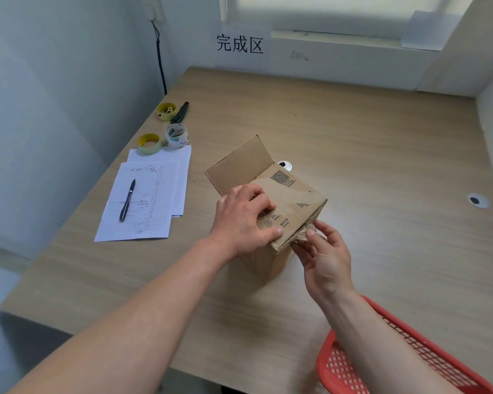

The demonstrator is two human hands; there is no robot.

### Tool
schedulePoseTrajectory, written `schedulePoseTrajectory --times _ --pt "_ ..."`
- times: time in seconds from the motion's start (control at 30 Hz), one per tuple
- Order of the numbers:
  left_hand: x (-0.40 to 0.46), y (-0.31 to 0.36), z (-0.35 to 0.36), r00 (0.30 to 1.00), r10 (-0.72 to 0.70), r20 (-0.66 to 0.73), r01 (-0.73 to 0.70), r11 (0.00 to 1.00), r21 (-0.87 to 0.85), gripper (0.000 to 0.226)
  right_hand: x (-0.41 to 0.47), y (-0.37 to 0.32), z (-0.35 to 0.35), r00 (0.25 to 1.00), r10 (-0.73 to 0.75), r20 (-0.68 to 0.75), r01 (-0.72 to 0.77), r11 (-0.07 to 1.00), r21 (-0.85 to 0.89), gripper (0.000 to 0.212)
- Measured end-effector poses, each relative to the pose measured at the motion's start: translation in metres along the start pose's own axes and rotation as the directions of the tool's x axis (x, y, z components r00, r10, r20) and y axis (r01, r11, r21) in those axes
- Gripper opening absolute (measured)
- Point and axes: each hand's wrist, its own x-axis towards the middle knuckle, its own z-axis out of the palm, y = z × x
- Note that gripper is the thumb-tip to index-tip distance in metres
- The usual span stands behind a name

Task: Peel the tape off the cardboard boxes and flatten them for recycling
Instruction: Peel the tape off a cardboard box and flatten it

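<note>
Brown cardboard box [271,194] — upright, flap raised — mid-table.

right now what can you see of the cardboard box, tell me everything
The cardboard box is small, brown and worn, standing on the wooden desk near its middle. One far flap stands open and upright; the near top flap is folded down and carries a QR code, a barcode and small printed marks. The left hand presses on that flap, its fingers curled over the flap's edge. At the near right corner the right hand pinches a crumpled strip of tape, partly peeled from the edge.
</note>
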Motion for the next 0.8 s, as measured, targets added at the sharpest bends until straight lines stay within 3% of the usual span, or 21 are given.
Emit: schedulePoseTrajectory --times 0.1,0.2,0.27,0.37,0.8 --pt "0.0 0.001 -0.001 1.0 0.007 0.009 -0.007 1.0 0.01 0.066 -0.006 -0.001 -0.004 0.997 -0.068 0.024 0.07 0.994 -0.084 0.013" --pt "-0.002 -0.001 -0.002 0.999 0.044 0.016 -0.044 0.999 0.031 0.082 -0.014 -0.001 -0.01 0.995 -0.092 0.023 0.095 0.951 -0.293 0.028" --pt "-0.003 -0.003 -0.003 0.996 0.073 0.044 -0.076 0.996 0.057 0.092 -0.016 -0.001 -0.01 0.996 -0.068 0.056 0.086 0.889 -0.45 0.033" --pt "-0.004 -0.005 -0.005 0.992 0.088 0.089 -0.096 0.992 0.085 0.102 -0.017 -0.002 -0.004 0.994 -0.024 0.108 0.079 0.831 -0.551 0.031" --pt "-0.002 -0.004 -0.01 0.989 0.068 0.132 -0.079 0.993 0.082 0.11 -0.017 0.014 -0.01 0.977 -0.099 0.189 0.165 0.911 -0.377 0.022"
